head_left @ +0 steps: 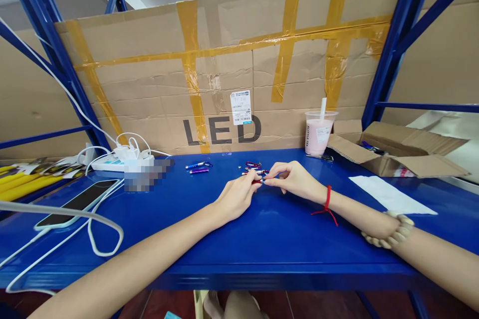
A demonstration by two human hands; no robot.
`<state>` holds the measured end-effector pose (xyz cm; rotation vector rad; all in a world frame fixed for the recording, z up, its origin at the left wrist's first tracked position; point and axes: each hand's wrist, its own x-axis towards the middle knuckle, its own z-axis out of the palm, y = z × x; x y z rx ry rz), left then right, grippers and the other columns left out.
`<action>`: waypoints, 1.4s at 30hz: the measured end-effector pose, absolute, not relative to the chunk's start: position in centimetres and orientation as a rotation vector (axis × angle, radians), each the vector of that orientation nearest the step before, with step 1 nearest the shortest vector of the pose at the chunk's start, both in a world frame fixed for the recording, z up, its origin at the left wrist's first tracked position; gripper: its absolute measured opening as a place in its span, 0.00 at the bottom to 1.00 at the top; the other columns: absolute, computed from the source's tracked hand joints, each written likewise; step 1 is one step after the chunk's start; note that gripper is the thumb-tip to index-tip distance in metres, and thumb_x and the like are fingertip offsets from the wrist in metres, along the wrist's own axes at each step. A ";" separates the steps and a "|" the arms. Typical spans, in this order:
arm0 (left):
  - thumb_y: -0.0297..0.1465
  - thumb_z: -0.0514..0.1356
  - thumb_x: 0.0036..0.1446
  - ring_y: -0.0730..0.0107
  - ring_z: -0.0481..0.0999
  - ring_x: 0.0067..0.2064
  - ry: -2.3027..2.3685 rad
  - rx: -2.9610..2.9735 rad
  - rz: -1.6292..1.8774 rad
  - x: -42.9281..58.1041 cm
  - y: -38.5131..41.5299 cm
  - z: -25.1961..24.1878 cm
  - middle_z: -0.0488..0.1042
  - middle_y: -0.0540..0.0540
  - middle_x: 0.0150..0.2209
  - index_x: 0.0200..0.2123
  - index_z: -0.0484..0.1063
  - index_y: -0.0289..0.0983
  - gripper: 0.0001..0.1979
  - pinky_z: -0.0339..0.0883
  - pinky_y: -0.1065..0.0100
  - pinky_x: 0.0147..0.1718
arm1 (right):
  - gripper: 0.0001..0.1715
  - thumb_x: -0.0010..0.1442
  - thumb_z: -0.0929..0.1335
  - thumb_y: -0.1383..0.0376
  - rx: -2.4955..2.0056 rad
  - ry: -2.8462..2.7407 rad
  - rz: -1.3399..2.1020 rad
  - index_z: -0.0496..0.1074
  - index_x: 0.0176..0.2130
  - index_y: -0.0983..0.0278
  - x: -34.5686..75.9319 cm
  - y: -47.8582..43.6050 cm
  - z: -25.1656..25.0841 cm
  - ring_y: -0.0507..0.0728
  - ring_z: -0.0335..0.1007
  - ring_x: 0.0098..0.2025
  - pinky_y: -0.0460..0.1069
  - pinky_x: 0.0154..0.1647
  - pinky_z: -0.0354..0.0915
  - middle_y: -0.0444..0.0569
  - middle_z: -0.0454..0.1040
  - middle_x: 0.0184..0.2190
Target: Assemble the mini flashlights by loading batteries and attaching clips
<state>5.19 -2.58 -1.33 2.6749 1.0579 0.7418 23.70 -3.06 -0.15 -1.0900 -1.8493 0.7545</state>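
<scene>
My left hand (237,197) is closed around a small red metal tube (257,181) that looks like a keychain flashlight, its silver end pointing right. With thumb and forefinger, my right hand (297,179) pinches at that silver end; the fingertips hide any tiny part there. Just behind my hands lie several similar small tubes (253,164), mostly red and silver, partly covered by my left hand. To the left are a blue tube with a clip (195,165) and a purple tube (199,171), both flat on the blue table (224,249).
A pink drink cup (318,134) with a straw stands at the back right, near an open cardboard box (396,147) and a white paper (391,194). On the left are a phone (80,204), white cables and a power strip (108,162). Taped cardboard (157,94) walls the back.
</scene>
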 end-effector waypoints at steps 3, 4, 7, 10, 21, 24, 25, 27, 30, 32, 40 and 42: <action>0.29 0.46 0.61 0.66 0.74 0.37 1.034 2.691 0.777 5.1 -2.4 -1.5 0.72 0.49 0.36 0.34 0.57 0.40 0.04 0.64 0.69 0.33 | 0.19 0.44 0.71 0.53 -1.091 -1.898 0.725 0.75 0.26 0.68 23.9 -2.9 -0.4 0.45 0.61 0.15 0.44 0.15 0.58 0.49 0.72 0.30; 0.29 0.46 0.61 0.66 0.74 0.38 1.025 2.694 0.793 5.1 -2.4 -1.5 0.72 0.49 0.36 0.33 0.57 0.40 0.04 0.64 0.69 0.34 | 0.19 0.45 0.70 0.54 -1.093 -1.912 0.716 0.74 0.26 0.69 24.0 -2.8 -0.5 0.45 0.60 0.15 0.44 0.15 0.58 0.49 0.72 0.30; 0.28 0.47 0.61 0.66 0.74 0.40 0.999 2.706 0.845 5.1 -2.4 -1.5 0.72 0.49 0.36 0.33 0.57 0.40 0.03 0.65 0.69 0.36 | 0.18 0.49 0.69 0.54 -1.107 -1.936 0.716 0.74 0.26 0.69 24.1 -2.6 -0.7 0.45 0.59 0.14 0.45 0.17 0.57 0.48 0.71 0.29; 0.27 0.49 0.60 0.66 0.73 0.40 0.955 2.722 0.908 5.2 -2.4 -1.6 0.73 0.49 0.37 0.32 0.58 0.39 0.04 0.65 0.69 0.37 | 0.18 0.48 0.69 0.54 -1.131 -1.925 0.772 0.74 0.25 0.69 24.1 -2.5 -0.7 0.44 0.58 0.14 0.44 0.18 0.56 0.47 0.71 0.28; 0.27 0.49 0.61 0.67 0.72 0.46 0.827 2.749 1.037 5.3 -2.1 -1.8 0.72 0.47 0.45 0.45 0.64 0.41 0.10 0.66 0.66 0.45 | 0.23 0.46 0.70 0.49 -1.216 -1.752 1.053 0.74 0.27 0.68 24.0 -2.8 -0.5 0.45 0.55 0.17 0.43 0.17 0.47 0.40 0.63 0.14; 0.28 0.49 0.61 0.67 0.73 0.43 0.865 2.763 1.056 5.4 -2.0 -1.8 0.73 0.47 0.43 0.44 0.66 0.41 0.11 0.67 0.66 0.43 | 0.24 0.45 0.70 0.48 -1.225 -1.735 1.065 0.74 0.27 0.68 23.9 -2.9 -0.3 0.45 0.55 0.17 0.43 0.18 0.48 0.40 0.63 0.14; 0.28 0.49 0.61 0.67 0.73 0.43 0.880 2.763 1.055 5.4 -2.0 -1.8 0.73 0.47 0.42 0.44 0.66 0.41 0.11 0.67 0.66 0.43 | 0.25 0.45 0.70 0.48 -1.227 -1.731 1.068 0.74 0.27 0.68 23.9 -3.0 -0.3 0.45 0.55 0.17 0.43 0.18 0.48 0.40 0.63 0.14; 0.27 0.49 0.61 0.68 0.72 0.43 0.915 2.759 1.052 5.5 -2.2 -1.6 0.73 0.48 0.42 0.44 0.66 0.41 0.11 0.66 0.66 0.44 | 0.25 0.44 0.70 0.47 -1.222 -1.725 1.071 0.74 0.27 0.68 23.9 -3.0 -0.2 0.45 0.55 0.17 0.43 0.18 0.48 0.40 0.63 0.14; 0.27 0.49 0.61 0.68 0.71 0.45 0.986 2.763 1.027 5.6 -2.6 -1.2 0.72 0.48 0.43 0.43 0.66 0.40 0.10 0.64 0.66 0.46 | 0.26 0.43 0.70 0.47 -1.228 -1.708 1.074 0.74 0.27 0.68 23.8 -3.1 0.0 0.45 0.54 0.16 0.43 0.17 0.48 0.40 0.62 0.13; 0.27 0.48 0.61 0.68 0.70 0.45 1.029 2.774 1.001 5.6 -2.8 -0.9 0.72 0.48 0.43 0.42 0.65 0.40 0.09 0.64 0.67 0.45 | 0.26 0.41 0.71 0.46 -1.246 -1.689 1.079 0.73 0.25 0.68 23.7 -3.1 0.0 0.46 0.54 0.16 0.43 0.17 0.48 0.40 0.62 0.13; 0.27 0.45 0.62 0.67 0.70 0.46 1.116 2.803 0.956 5.5 -2.6 -1.1 0.70 0.47 0.44 0.45 0.63 0.39 0.12 0.64 0.66 0.45 | 0.26 0.42 0.70 0.46 -1.273 -1.688 1.071 0.73 0.26 0.67 23.3 -2.8 -0.3 0.46 0.54 0.16 0.44 0.17 0.49 0.40 0.62 0.13; 0.27 0.45 0.62 0.66 0.69 0.47 1.120 2.793 0.955 5.5 -2.4 -1.3 0.70 0.47 0.45 0.46 0.62 0.39 0.12 0.64 0.65 0.45 | 0.27 0.43 0.70 0.46 -1.276 -1.691 1.066 0.74 0.27 0.68 23.3 -2.7 -0.4 0.46 0.54 0.16 0.44 0.17 0.49 0.40 0.62 0.12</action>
